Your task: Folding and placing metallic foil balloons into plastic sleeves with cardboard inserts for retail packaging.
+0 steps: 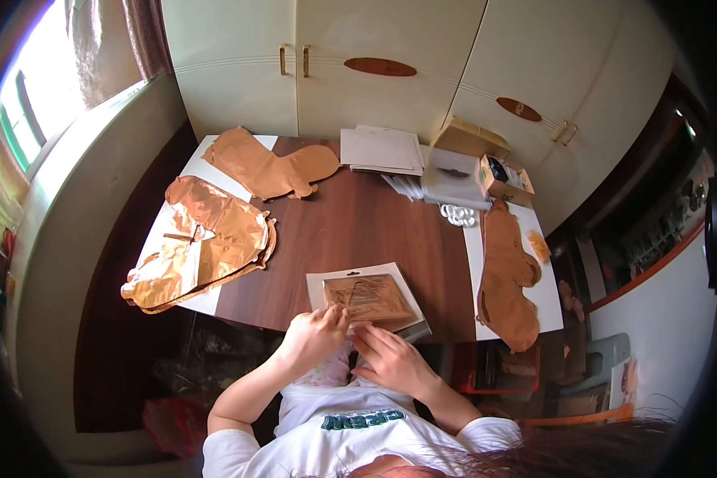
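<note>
At the table's near edge lies a white backing card (317, 288) with a hang hole in its far edge. On it sits a folded copper-coloured foil piece (374, 295), creased and shiny, seemingly inside a clear sleeve. My left hand (315, 338) is closed, its fingertips pinching at the near left part of this flat package. What exactly lies between those fingertips is partly hidden. My right hand (394, 362) rests against the package's near edge, fingers stretched out and lightly spread.
Flat copper-coloured foil balloons lie at far left (271, 166), left (207, 247) and right (508, 275). Stacked white cards (381, 150), a clear plastic bag (454, 179), an open cardboard box (514, 190) and white rings (458, 215) are toward the back, before cream cabinets (390, 36).
</note>
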{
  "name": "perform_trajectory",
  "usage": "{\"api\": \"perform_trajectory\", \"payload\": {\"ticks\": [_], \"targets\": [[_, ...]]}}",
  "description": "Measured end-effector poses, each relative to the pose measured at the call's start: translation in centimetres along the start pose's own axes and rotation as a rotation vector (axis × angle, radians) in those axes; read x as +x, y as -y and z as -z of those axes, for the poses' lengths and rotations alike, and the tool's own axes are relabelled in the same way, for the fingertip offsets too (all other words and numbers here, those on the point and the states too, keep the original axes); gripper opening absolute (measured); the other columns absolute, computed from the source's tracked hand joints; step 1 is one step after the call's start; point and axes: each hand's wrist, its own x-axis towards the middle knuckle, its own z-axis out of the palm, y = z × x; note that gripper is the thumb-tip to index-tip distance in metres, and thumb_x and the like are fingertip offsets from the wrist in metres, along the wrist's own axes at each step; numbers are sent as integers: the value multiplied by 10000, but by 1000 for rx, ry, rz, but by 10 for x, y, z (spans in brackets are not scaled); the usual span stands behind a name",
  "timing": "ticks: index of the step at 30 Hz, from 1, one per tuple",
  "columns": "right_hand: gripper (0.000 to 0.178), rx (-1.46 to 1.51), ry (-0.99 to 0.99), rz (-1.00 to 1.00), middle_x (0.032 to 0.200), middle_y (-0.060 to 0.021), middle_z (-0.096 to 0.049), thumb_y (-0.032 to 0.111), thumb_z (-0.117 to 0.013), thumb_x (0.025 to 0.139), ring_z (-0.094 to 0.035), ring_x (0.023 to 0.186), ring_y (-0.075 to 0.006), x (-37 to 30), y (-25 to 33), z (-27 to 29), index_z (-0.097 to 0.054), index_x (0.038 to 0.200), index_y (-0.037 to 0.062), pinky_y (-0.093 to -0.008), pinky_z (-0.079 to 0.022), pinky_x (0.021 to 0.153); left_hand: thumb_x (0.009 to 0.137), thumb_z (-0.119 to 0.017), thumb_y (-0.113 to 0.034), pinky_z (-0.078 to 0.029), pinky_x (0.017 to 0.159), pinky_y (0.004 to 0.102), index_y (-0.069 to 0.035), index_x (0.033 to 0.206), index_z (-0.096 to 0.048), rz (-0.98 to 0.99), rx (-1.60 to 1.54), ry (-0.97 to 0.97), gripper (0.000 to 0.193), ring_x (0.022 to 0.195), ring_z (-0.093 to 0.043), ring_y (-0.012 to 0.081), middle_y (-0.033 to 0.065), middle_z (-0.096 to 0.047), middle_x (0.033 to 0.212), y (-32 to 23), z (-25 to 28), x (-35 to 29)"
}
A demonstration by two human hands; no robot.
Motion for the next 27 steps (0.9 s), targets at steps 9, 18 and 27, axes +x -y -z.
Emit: {"api": "perform_trajectory", "payload": {"ticks": [9, 18, 27], "targets": [[662, 9, 28, -147, 1192, -161, -530, 432, -649, 759, -513, 1108, -298, -4, -4, -10, -488, 1215, -19, -385, -421, 939, 713, -563, -120, -534, 615, 271, 18, 1031, -596, -12, 6, 9, 348, 810, -643, 178, 96, -613, 996, 0, -2, 1], [713, 14, 133, -293, 1148, -166, -519, 459, -658, 746, -514, 1062, -311, 8, -10, -12, -461, 1225, -31, -406, -423, 916, 711, -565, -120, -534, 603, 268, 19, 1031, -597, -23, 12, 11, 351, 787, -644, 176, 100, -611, 1006, -3, -1, 3], [583, -35, -82, -212, 1141, -155, -570, 399, -650, 776, -507, 1113, -276, -6, 4, 0, -543, 1176, -12, -376, -433, 924, 705, -567, -119, -529, 587, 269, 14, 1018, -602, -8, 8, -26, 343, 764, -642, 172, 84, -609, 970, -2, -3, 1]]}}
